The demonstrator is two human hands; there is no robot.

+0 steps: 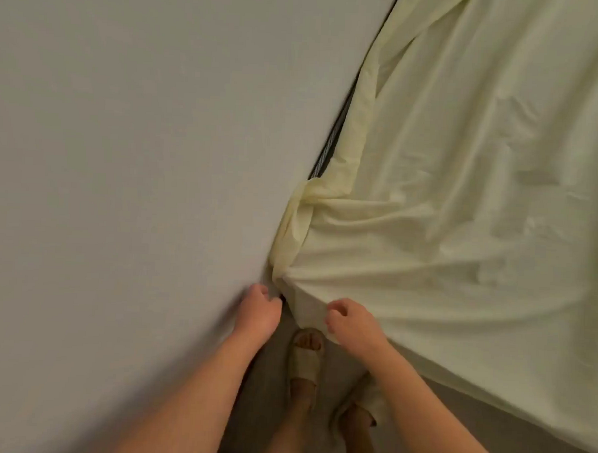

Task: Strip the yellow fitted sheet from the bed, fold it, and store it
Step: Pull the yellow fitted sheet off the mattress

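That pale yellow cotton fitted sheet (463,199) is soft and floppy, still on the bed. My right hand (351,326) pinches its corner; left hand (258,310) curls empty beside it. I'd grab the bunched elastic just above.

A plain, pale grey wall (122,150) fills the left half of the view, smooth and evenly lit by soft, dim, warm light. The bed stands pushed close against it, leaving only a narrow dark gap (332,138) between them. Below lies a strip of greyish floor (270,379), shadowed and bare.
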